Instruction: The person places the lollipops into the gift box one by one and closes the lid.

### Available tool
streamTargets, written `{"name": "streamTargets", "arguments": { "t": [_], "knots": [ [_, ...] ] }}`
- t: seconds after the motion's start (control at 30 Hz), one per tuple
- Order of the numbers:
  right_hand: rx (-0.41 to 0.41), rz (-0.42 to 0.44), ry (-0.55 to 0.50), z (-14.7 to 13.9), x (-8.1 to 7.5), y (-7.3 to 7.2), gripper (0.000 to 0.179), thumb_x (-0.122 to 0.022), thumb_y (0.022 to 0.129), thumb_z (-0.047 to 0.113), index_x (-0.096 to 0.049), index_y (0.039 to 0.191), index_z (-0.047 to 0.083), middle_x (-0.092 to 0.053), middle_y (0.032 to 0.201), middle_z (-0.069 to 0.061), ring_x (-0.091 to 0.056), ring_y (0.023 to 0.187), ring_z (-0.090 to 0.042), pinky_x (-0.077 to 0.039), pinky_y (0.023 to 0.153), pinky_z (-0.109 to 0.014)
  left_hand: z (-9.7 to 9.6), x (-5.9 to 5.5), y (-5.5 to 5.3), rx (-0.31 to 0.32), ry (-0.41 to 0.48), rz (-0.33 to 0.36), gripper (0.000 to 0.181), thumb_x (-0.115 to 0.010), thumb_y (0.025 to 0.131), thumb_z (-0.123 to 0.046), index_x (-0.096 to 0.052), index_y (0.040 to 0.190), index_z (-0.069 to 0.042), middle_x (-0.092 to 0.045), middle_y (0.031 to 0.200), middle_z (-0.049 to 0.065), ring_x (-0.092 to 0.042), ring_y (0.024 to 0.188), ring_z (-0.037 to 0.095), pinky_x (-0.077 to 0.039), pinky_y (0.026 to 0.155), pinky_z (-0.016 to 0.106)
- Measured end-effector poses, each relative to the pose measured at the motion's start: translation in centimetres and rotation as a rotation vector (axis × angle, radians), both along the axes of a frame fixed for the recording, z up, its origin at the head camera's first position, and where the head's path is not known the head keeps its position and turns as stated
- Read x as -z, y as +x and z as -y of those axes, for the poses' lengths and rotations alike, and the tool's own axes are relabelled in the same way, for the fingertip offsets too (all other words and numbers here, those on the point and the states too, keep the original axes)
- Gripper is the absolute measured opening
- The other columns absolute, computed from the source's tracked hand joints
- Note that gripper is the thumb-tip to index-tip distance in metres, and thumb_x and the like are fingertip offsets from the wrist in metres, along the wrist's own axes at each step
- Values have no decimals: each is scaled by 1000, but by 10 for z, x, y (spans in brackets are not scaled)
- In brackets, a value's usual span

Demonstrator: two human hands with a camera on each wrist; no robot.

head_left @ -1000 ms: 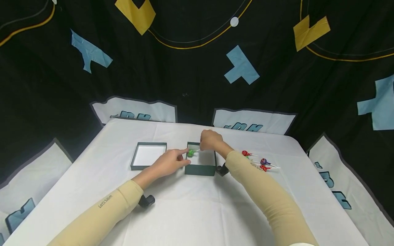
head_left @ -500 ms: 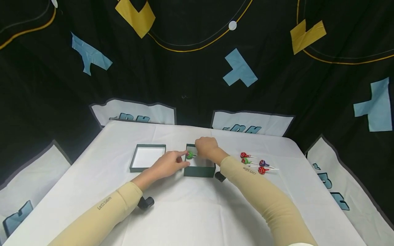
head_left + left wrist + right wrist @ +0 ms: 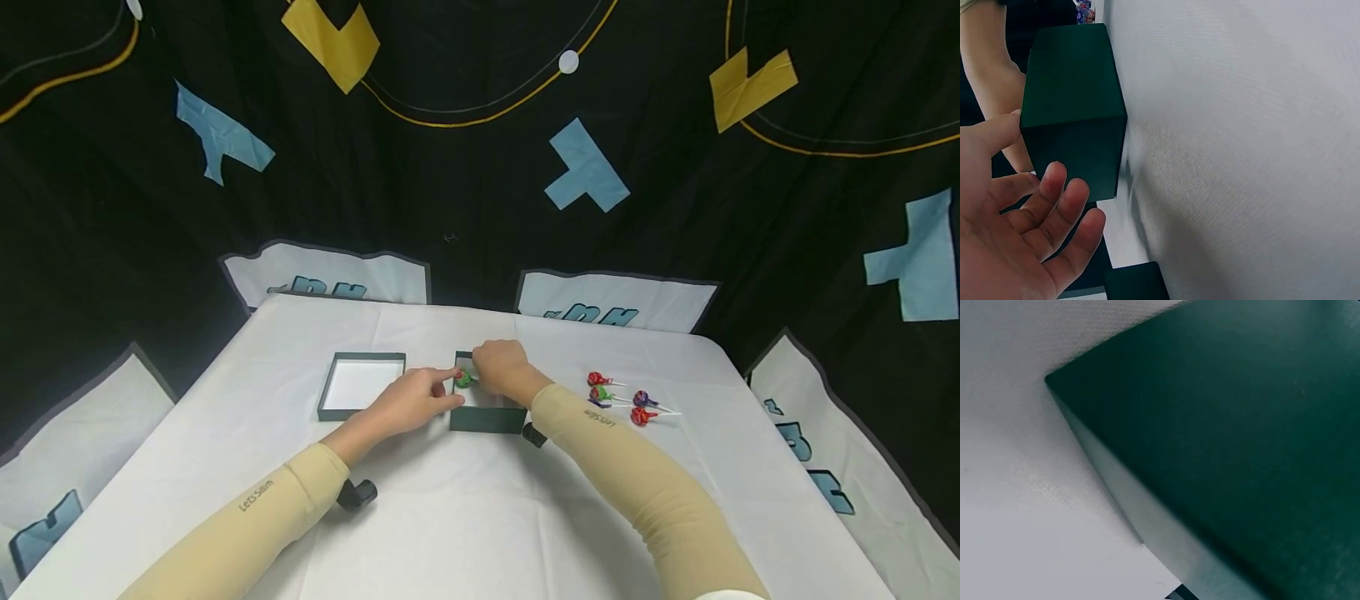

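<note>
In the head view, a dark green box [image 3: 487, 420] with a pale inside stands upright on the white table. My left hand [image 3: 408, 402] touches its left side, fingers mostly straight; the left wrist view shows the fingers [image 3: 1075, 200] loosely bent against the box wall [image 3: 1072, 81]. Inside the box, near its left wall, is a lollipop [image 3: 464, 379] in a green wrapper. My right hand [image 3: 502, 367] reaches over the box from the right and pinches the stick, its fingertips hidden behind the hand. Only the box's dark outer wall [image 3: 1222, 425] fills the right wrist view.
A shallow green-edged lid [image 3: 366, 385], white inside, lies left of the box. To the right are several more lollipops, among them a red one [image 3: 596, 378], a green one [image 3: 600, 392] and a purple one [image 3: 641, 398]. Black cloth [image 3: 465, 192] hangs behind the table.
My right hand has moved left and slightly down into the box, nearer the green lollipop's head, covering most of the stick. My left hand has stayed at the box's side.
</note>
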State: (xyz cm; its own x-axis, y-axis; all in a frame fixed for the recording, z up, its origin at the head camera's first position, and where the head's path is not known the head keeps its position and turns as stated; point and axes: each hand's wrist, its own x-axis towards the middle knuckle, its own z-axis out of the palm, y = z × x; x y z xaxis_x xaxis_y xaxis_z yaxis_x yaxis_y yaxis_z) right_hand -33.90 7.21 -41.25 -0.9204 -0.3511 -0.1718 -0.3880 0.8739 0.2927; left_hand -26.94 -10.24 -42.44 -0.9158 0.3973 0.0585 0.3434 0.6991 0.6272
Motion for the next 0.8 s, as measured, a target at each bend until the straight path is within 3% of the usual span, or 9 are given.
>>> {"name": "streamTargets", "arguments": {
  "t": [0.3,0.6,0.8],
  "knots": [
    [19,10,-56,-5,-4,2,26,-71,92,24,-68,116,13,-69,94,0,-61,76,-15,-56,70,-33,-1,1,0,0,-18,-12,60,-71,93,-39,-56,145,-10,-61,75,-4,-51,61,11,-41,55,30],
    [53,21,-142,-16,-21,5,18,-68,92,20,-71,108,12,-66,83,0,-60,68,-16,-53,60,-33,-1,0,-1,-5,-16,-5,62,-70,94,-40,-54,146,-11,-61,77,-3,-50,60,12,-40,53,29],
    [81,36,-262,-30,-34,8,12,-74,89,23,-78,99,16,-72,92,1,-62,75,-16,-55,66,-33,0,-1,-1,-1,-6,-2,61,-70,93,-39,-55,146,-11,-61,78,-2,-51,61,13,-41,54,30]
  ]
}}
